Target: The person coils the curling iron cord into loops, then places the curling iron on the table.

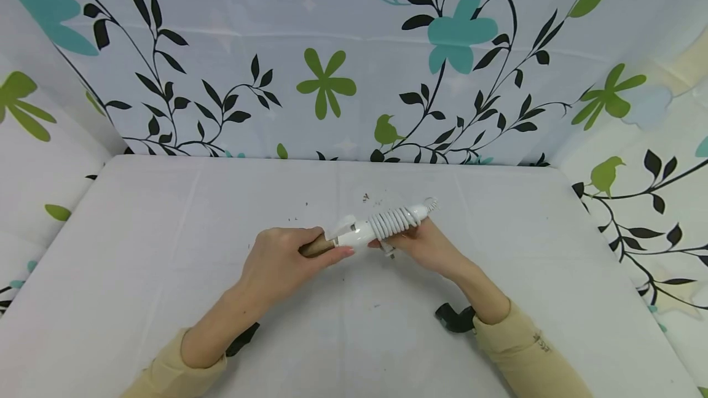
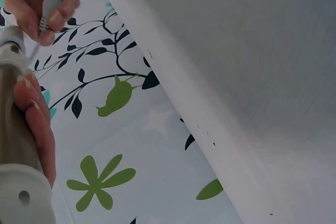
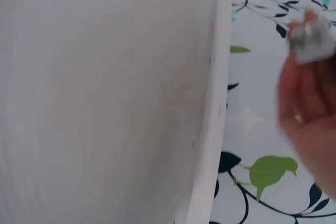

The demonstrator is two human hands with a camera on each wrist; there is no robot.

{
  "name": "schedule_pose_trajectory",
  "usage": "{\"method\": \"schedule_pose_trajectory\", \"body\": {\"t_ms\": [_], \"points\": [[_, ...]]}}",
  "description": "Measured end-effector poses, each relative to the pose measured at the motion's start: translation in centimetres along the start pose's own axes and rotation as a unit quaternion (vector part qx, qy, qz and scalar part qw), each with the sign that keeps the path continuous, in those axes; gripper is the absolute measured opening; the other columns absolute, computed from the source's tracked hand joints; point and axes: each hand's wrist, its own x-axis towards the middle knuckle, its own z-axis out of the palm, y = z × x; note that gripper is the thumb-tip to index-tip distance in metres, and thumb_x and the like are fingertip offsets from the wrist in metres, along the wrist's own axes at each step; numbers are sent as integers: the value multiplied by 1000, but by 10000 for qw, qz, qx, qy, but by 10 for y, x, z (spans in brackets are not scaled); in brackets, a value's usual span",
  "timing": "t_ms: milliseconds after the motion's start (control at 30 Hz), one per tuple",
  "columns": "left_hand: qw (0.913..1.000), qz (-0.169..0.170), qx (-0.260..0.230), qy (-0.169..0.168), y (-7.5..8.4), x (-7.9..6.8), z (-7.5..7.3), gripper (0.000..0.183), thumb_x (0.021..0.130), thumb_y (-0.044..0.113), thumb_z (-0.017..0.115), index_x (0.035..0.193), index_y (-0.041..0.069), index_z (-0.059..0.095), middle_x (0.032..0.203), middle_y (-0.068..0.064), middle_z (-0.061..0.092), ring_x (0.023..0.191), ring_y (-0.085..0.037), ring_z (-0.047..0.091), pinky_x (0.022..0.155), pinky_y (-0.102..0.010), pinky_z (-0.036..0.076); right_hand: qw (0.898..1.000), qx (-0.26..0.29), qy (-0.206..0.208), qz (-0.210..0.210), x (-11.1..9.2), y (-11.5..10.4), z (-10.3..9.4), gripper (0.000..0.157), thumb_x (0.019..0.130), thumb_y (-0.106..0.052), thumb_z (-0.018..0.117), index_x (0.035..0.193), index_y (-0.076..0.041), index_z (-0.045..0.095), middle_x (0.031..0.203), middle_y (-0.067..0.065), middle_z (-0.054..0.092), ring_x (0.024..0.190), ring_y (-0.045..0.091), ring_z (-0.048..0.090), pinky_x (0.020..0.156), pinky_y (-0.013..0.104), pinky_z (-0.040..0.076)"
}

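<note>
Above the white table, a curling iron (image 1: 359, 235) with a white body and a brownish barrel (image 1: 317, 245) is held at a slant. My left hand (image 1: 282, 263) grips it by the barrel; the fingers also show along it in the left wrist view. White cord (image 1: 394, 222) is wound in several coils around the iron's handle. Under the coils is my right hand (image 1: 428, 247), pinching the cord's plug (image 2: 51, 9), which the left wrist view shows between finger and thumb. In the right wrist view the plug (image 3: 312, 40) is blurred at the fingertips.
The white table (image 1: 343, 336) spreads beneath both hands, with small dark crumbs (image 1: 365, 197) beyond the iron. A curtain (image 1: 232, 29) with leaf, bird and flower prints rises behind and at the sides. Black wrist devices (image 1: 456, 318) show under both sleeves.
</note>
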Motion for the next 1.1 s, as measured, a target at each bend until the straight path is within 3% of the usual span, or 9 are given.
{"method": "schedule_pose_trajectory", "body": {"t_ms": [67,167,267,367,467,633,800,933,1100], "points": [[9978,-580,60,-319,1,0,2,49,79,51,80,58,23,47,52,15,25,47,0,26,45,-19,21,9999,-10,-26,102,2,2,6,26,99,-8,61,124,-3,64,109,9,73,102,20,70,90,33,52],[9873,-1237,-43,-994,1,0,4,41,85,50,75,65,21,55,52,12,34,48,-3,32,45,-21,25,9936,-1131,-77,-4,2,2,13,16,97,-9,63,111,-3,70,99,2,72,91,13,66,83,30,53],[9742,-1471,-264,-1694,-2,0,8,35,91,41,72,72,17,56,57,9,38,51,-5,34,48,-21,27,9735,-2286,-62,-16,0,-1,20,6,94,-7,66,95,-3,70,81,-1,62,74,8,54,67,24,47],[9649,-1448,-456,-2141,-4,-1,12,30,95,30,69,76,13,53,61,5,40,54,-7,35,50,-22,29,9591,-2828,46,61,-2,-4,25,7,90,-3,66,83,-6,66,70,-3,50,65,9,43,57,22,37],[9639,-1380,-388,-2243,-4,-3,16,22,95,25,69,87,8,60,69,2,48,59,-10,41,53,-23,33,9528,-3026,184,145,-4,-9,28,9,86,-1,66,80,-7,65,67,-2,49,63,10,42,56,22,36],[9672,-1208,122,-2230,-2,-9,18,25,94,23,71,105,2,67,91,-7,55,70,-15,46,59,-26,38,9499,-3095,270,351,-7,-17,33,10,83,-1,68,90,-2,75,73,-1,62,65,8,50,58,21,42],[9630,-1070,457,-2431,-3,-13,17,22,94,24,71,98,3,69,93,-7,54,73,-16,47,62,-27,41,9563,-2889,39,457,-11,-22,37,8,83,-1,71,89,-2,76,76,0,69,65,5,56,59,20,47],[9662,-664,779,-2364,-4,-15,18,20,95,27,69,91,8,68,91,-6,55,78,-18,49,66,-28,45,9603,-2757,-139,397,-10,-22,39,1,84,-4,73,84,-5,73,71,-3,66,61,3,54,56,20,47],[9673,-408,949,-2317,-5,-16,17,19,96,27,68,91,9,65,91,-6,55,79,-19,50,65,-29,46,9586,-2797,-174,503,-11,-22,39,7,86,-11,76,82,-8,71,68,-7,62,59,4,52,55,21,45]]}}
